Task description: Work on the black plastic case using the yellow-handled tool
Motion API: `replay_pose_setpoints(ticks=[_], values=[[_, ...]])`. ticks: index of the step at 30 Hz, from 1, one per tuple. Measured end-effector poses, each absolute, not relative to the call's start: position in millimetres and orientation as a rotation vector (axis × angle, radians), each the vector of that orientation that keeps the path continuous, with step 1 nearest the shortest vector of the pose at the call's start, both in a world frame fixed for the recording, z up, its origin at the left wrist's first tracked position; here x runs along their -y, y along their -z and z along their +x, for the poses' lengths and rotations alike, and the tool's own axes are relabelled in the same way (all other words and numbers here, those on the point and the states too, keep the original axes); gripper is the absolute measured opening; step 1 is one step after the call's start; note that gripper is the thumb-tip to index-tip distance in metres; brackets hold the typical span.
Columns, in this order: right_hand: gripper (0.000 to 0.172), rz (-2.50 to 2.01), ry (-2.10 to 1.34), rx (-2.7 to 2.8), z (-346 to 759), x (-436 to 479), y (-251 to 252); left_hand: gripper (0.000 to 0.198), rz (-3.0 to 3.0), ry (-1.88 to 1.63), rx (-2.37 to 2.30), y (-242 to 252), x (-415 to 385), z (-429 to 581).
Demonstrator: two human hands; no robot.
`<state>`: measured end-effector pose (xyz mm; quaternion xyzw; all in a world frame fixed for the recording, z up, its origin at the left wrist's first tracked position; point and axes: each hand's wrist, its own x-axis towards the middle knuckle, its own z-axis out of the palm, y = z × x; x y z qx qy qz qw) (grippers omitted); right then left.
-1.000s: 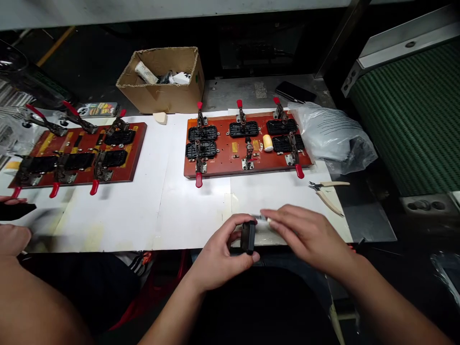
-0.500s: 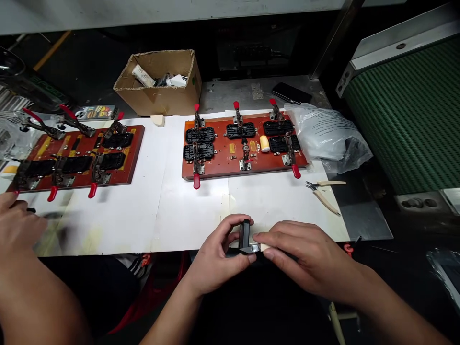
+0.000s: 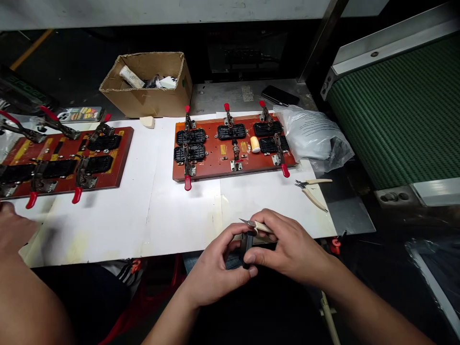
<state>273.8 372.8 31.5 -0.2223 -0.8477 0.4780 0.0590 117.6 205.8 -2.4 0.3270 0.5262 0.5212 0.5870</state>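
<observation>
1. Black part point(image 3: 248, 247), small and slab-like, turned so that we see it nearly edge-on; its long edge stands close to upright in the picture, with a dull dark surface and a faint paler sheen along one side; the finer detail is too small for us to make out.
2. We find it held in front of the body, just off the near edge of the white paper point(image 3: 183, 215) as we look down on it; how high it is held, we cannot tell.
3. Our left hand point(image 3: 212, 268) pinches the part, fingers curled around its far end and thumb at its near end; the forearm comes up from the lower left.
4. Our right hand point(image 3: 287, 242) grips a pale-handled knife point(image 3: 263, 227) in its curled fingers; its thumb reaches forward to the near end of the part; the forearm slants in from the lower right.
5. The blade points left, above the far end of the part and near the left fingertips; whether it touches anything, we cannot tell.
6. Beyond both hands we see a red-brown clamp board point(image 3: 212, 164) bearing similar black pieces point(image 3: 232, 131); cutters point(image 3: 318, 181) with pale handles lie to its right, spread open on the paper.
</observation>
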Motion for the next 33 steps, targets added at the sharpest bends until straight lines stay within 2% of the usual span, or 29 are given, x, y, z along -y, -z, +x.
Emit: replay_pose_setpoints(ticks=[3, 5, 9, 11, 14, 19, 20, 23, 25, 30, 33], values=[[0.021, -0.924, -1.309, 2.430, 272, -378, -23, 0.059, 0.757, -1.165, -1.218, 2, -205, 119], [0.018, -1.012, -1.348, 2.326, 273, -379, -21, 0.062, 0.721, -1.147, -1.197, 3, -203, 120], [0.042, -0.751, -1.716, 2.376, 277, -374, -22, 0.064, 0.681, -1.178, -1.127, 8, -203, 122], [0.040, -0.775, -1.603, 2.387, 278, -374, -19, 0.064, 0.660, -1.177, -1.101, 9, -204, 123], [0.027, -0.967, -1.370, 2.287, 281, -378, -14, 0.065, 0.627, -1.174, -1.071, 9, -205, 122], [0.047, -0.700, -1.592, 2.360, 282, -377, -18, 0.066, 0.667, -1.176, -1.068, 8, -208, 119], [0.045, -0.688, -1.543, 2.378, 281, -377, -18, 0.067, 0.675, -1.169, -1.079, 7, -209, 119], [0.024, -0.916, -1.295, 2.305, 279, -385, -13, 0.068, 0.656, -1.147, -1.092, 4, -210, 118], [0.019, -1.054, -1.302, 2.232, 283, -389, -11, 0.068, 0.635, -1.150, -1.092, 3, -210, 117], [0.033, -0.868, -1.670, 2.165, 295, -362, -11, 0.085, 0.538, -1.382, -1.104, 4, -214, 122], [0.037, -0.630, -1.674, 2.124, 294, -334, 0, 0.066, 0.396, -1.532, -1.186, 6, -224, 127]])
